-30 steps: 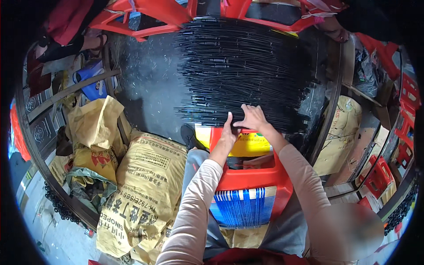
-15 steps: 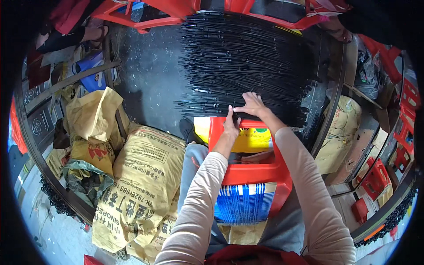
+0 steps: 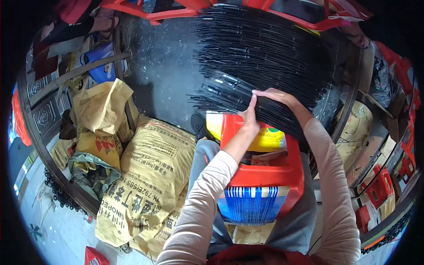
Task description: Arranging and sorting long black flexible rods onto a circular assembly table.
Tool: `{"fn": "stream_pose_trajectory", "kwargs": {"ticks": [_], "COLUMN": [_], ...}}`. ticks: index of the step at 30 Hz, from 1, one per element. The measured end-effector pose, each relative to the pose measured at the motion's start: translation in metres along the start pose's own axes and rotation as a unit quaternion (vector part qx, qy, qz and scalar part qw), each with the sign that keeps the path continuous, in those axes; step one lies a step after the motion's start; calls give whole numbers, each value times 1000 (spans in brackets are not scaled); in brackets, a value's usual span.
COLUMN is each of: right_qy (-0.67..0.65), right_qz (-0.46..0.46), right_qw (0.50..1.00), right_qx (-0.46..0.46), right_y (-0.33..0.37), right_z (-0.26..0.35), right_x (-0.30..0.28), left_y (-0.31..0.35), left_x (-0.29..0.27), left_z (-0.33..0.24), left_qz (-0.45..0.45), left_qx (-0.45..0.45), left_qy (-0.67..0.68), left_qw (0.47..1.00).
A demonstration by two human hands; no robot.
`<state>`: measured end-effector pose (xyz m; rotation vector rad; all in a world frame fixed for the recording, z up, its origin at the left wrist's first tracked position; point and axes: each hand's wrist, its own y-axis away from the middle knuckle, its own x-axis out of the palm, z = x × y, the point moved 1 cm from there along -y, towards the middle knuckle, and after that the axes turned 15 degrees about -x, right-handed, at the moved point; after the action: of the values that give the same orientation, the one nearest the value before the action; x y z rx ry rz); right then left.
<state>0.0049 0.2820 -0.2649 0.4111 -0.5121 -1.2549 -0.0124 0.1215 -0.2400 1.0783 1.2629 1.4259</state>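
Observation:
A wide pile of thin black rods (image 3: 265, 48), some with thicker shiny sections, lies across the dark table in front of me. At its near edge, my left hand (image 3: 250, 119) and my right hand (image 3: 281, 97) close round a bundle of the rods (image 3: 234, 90), which slants from upper left to lower right. The left thumb points up against the bundle, near the right hand's fingertips. Part of each hand's grip is hidden by the rods. Just below the hands stands a red plastic stool (image 3: 265, 173) with yellow and blue sheeting (image 3: 251, 205) on it.
Tan printed sacks (image 3: 154, 163) and an opened paper sack (image 3: 102, 106) fill the left side. Red stools (image 3: 176, 14) stand beyond the table. A metal rail (image 3: 351, 106) borders the right, with another tan sack (image 3: 355, 128) past it. Another person's foot shows at upper left.
My hands have gathered a bundle from the pile's near edge and tilted it, its right end now lower. The whole view has shifted slightly, with the scene sliding to the right.

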Motion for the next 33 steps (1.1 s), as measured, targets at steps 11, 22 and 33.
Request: {"fn": "stream_pose_trajectory", "kwargs": {"ticks": [11,22,33], "right_qy": [-183,-61,17], "right_qz": [35,-69,53], "right_qw": [978,987,998], "right_qx": [91,130,-25], "right_y": [39,168,96], "right_z": [79,275,581], "right_x": [14,17,162], "left_y": [102,303,525], "left_x": [22,45,-58], "left_z": [-1,38,-124], "left_qz": [-94,-111,-86], "left_qx": [34,161,214], "left_qy": [102,2,191], "left_qw": [990,981,954]}}
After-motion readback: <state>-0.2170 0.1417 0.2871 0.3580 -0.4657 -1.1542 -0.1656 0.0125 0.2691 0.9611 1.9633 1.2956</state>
